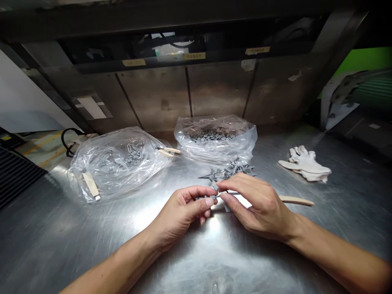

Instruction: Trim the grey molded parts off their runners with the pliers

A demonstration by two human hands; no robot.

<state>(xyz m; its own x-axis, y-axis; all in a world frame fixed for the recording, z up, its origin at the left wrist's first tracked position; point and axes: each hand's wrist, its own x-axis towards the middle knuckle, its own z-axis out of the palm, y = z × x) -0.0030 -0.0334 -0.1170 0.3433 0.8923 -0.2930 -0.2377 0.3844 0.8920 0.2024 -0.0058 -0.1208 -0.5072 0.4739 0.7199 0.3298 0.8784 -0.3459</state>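
Observation:
My left hand [191, 206] is closed, with a small grey plastic part [211, 197] pinched between thumb and index finger. Just to its right, my right hand [255, 204] closes its thumb and fingertips on a thin grey piece at the same part. The fingertips of both hands nearly meet, and they hide most of the part. Behind the hands lies a pile of grey plastic parts [232, 168], some with thin pointed stems. A cream-coloured handle [297, 200] sticks out from behind my right wrist; the rest of that tool is hidden.
Two clear plastic bags of small grey parts, a left bag [113, 143] and a right bag [245, 147], stand at the back. Cream-handled pliers [168, 151] lie between them. A cream cutter-like tool [91, 185] is at left, a white glove [306, 165] at right, on the metal table [92, 237].

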